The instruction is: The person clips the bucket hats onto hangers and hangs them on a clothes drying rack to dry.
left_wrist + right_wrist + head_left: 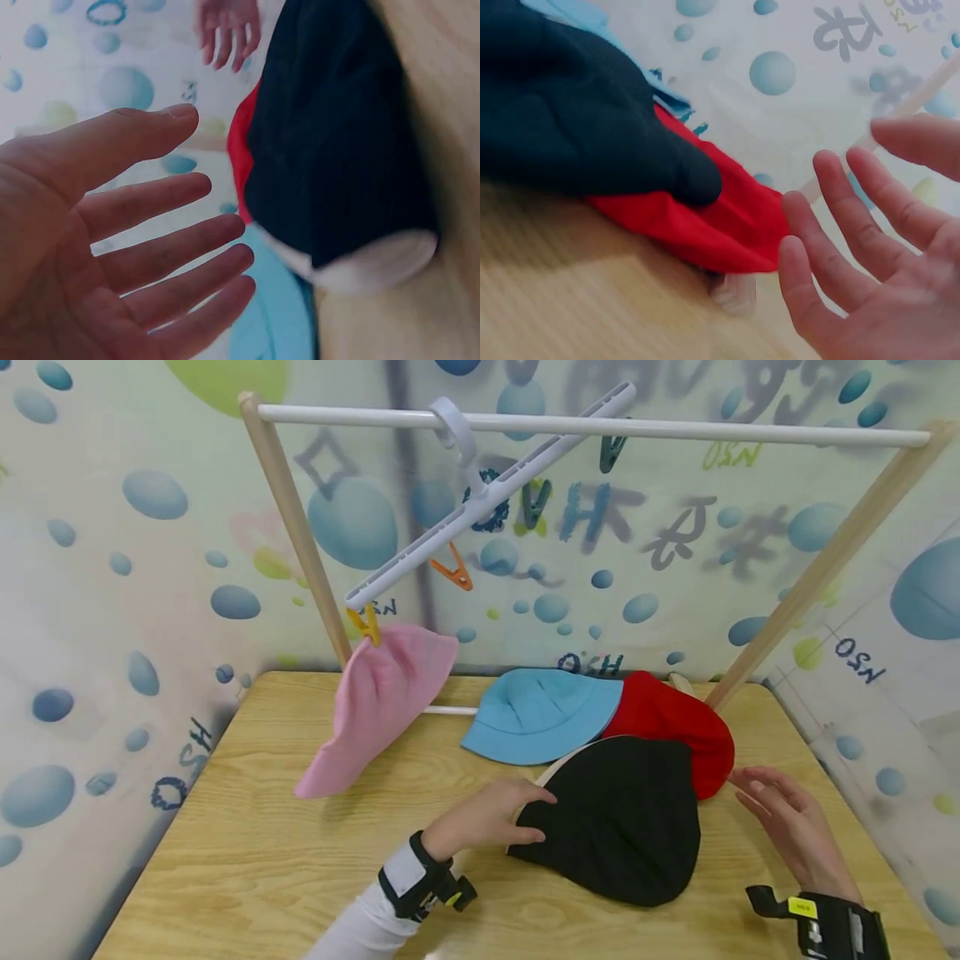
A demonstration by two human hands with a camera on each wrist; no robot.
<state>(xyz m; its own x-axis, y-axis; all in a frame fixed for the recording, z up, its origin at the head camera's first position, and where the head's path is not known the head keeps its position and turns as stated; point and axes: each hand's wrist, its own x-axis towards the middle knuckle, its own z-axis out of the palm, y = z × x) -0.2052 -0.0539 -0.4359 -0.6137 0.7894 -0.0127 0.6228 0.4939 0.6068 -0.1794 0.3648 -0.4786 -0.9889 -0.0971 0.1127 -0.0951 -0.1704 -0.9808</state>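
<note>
Black cloth fills the lower middle of the head view, slightly right of centre: a soft black hat (pixel 615 818) lying on the wooden table (pixel 247 827), overlapping the red hat (pixel 675 727) behind it. Beside the red one, at the centre, sits a light blue hat (pixel 543 714). My left hand (pixel 487 814) is at the black hat's pale left edge, thumb and fingers parted, holding nothing. My right hand (pixel 791 827), at the lower right, is loosely bent and empty, its fingertips near the red hat; I can't tell whether they touch. Left of centre, a pink hat (pixel 382 702) hangs from a yellow clip (pixel 365 625) on a white hanger (pixel 487 502), hooked over the rod (pixel 750 433) across the top.

From the left wrist, my left palm spreads across the lower left, fingers nearly straight, with the black hat at the right of the frame.

From the right wrist, my right hand stands at the lower right with fingers apart; the black hat lies at the upper left, over the red.
</note>
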